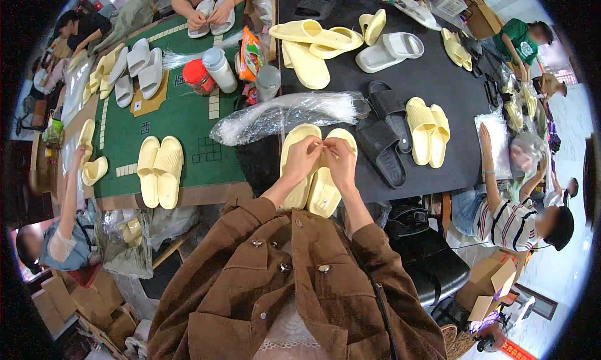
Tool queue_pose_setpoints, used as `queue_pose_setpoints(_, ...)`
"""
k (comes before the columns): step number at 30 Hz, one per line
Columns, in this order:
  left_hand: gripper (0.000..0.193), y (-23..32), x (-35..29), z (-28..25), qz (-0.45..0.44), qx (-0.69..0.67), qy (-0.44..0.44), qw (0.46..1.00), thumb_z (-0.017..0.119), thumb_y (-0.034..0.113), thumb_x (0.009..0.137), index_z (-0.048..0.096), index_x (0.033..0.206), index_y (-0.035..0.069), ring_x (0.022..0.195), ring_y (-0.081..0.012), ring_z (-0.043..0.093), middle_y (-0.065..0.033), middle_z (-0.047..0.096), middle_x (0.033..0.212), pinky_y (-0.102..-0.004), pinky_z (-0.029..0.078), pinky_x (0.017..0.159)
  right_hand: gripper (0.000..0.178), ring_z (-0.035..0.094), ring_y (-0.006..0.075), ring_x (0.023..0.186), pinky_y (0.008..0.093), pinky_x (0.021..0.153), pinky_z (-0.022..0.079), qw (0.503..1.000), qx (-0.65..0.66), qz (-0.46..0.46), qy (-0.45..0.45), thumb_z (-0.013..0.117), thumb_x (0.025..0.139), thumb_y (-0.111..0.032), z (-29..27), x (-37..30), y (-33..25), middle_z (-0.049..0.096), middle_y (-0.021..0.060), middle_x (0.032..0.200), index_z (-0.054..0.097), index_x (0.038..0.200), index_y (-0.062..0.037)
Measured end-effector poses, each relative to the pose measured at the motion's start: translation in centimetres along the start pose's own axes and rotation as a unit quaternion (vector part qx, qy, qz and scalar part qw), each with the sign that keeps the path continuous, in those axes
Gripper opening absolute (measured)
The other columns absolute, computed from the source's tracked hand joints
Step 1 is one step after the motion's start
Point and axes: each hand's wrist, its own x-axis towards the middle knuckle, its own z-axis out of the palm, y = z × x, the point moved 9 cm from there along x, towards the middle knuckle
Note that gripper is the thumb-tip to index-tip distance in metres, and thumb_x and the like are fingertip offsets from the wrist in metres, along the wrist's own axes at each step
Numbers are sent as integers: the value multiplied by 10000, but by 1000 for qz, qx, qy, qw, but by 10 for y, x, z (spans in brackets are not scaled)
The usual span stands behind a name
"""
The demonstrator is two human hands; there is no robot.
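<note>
A pair of pale yellow slide slippers (325, 196) lies side by side at the front edge of the dark table, soles toward me at the near end. Over their middle, my left hand (303, 158) and my right hand (340, 162) meet with fingertips pinched together. Whatever is between the fingertips is too small to make out. Both hands hide the slippers' straps. Just beyond them lies a clear plastic bag of thin white strands (288, 115). Black slide slippers (383, 148) rest to the right of my hands, with another yellow pair (428, 132) beside them.
More yellow slippers (307, 65) and a pale grey pair (389, 51) lie farther back. On the green mat (134, 153) at left are yellow slippers (161, 172), grey slippers (149, 72), a red-lidded jar (199, 77) and bottles. Several people work around the tables. A black stool (429, 266) stands right.
</note>
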Motion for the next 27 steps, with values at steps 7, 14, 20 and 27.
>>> queue_pose_setpoints(7, 96, 13, 5, 0, 54, 13, 28, 998, 606, 71, 854, 594, 883, -19, 642, -133, 587, -106, 617, 723, -277, 464, 606, 309, 582, 222, 1060, 301, 854, 538, 1000, -9, -5, -11, 571, 790, 107, 3, -1, -2, 540, 129, 1151, 571, 1085, 14)
queue_pose_setpoints(14, 76, 20, 1, -7, 36, -47, 69, 996, 587, 63, 840, 591, 850, -13, 642, -137, 577, -93, 590, 699, -283, 456, 601, 292, 620, 263, 887, 306, 706, 550, 997, 6, 72, -24, 642, 751, 66, 6, -5, 11, 564, 141, 1036, 555, 1022, 6)
queue_pose_setpoints(20, 109, 18, -2, -7, 46, -37, 62, 996, 571, 92, 865, 596, 847, -12, 612, -85, 511, -40, 565, 687, -250, 425, 569, 221, 651, 236, 760, 308, 662, 527, 995, 21, 102, -6, 639, 795, 15, 12, -2, 13, 633, 140, 926, 591, 1011, 12)
queue_pose_setpoints(27, 159, 7, -7, -4, 55, -53, 45, 996, 566, 46, 879, 548, 1030, 0, 758, -119, 609, -89, 635, 836, -264, 484, 675, 173, 658, 177, 753, 274, 690, 516, 997, -39, 65, -10, 619, 844, -56, 5, 3, 11, 681, 121, 885, 664, 999, 4)
